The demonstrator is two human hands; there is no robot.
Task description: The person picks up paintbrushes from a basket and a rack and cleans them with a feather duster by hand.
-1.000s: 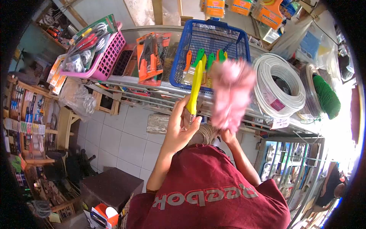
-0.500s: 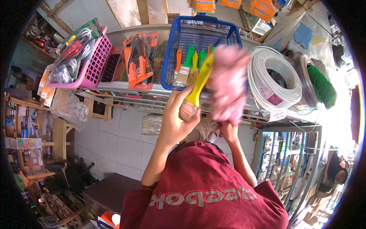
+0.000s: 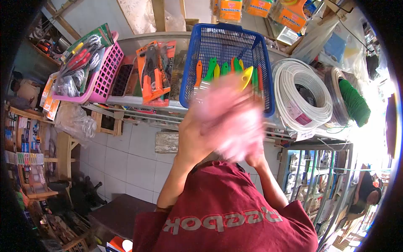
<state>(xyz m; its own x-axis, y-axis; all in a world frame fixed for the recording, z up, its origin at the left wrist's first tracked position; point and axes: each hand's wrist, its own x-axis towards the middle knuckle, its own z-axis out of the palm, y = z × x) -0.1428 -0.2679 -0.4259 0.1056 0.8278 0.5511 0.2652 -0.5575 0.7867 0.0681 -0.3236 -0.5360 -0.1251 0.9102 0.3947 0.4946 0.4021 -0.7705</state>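
A blurred pink cloth (image 3: 235, 122) spreads between my two hands, in front of the blue basket's near edge. My right hand (image 3: 255, 156) grips the cloth from below. At the cloth's left side is my left hand (image 3: 195, 136), its fingers mostly covered by the pink blur. The yellow handle (image 3: 247, 78) of a paintbrush sticks out above the cloth, tilted up to the right; its bristle end is hidden. Behind, the blue basket (image 3: 184, 80) holds several brushes with orange, green and yellow handles.
Left of the basket lie orange-handled tools in packaging (image 3: 153, 75) and a pink basket (image 3: 110, 69) of packed goods. To the right are a white cable coil (image 3: 285, 105) and green cord (image 3: 354, 103). Packaged brushes (image 3: 231, 10) hang above.
The pink cloth has come left and down over the brush and the fingers of my left hand. The brush's handle now tilts further right, with its lower part covered.
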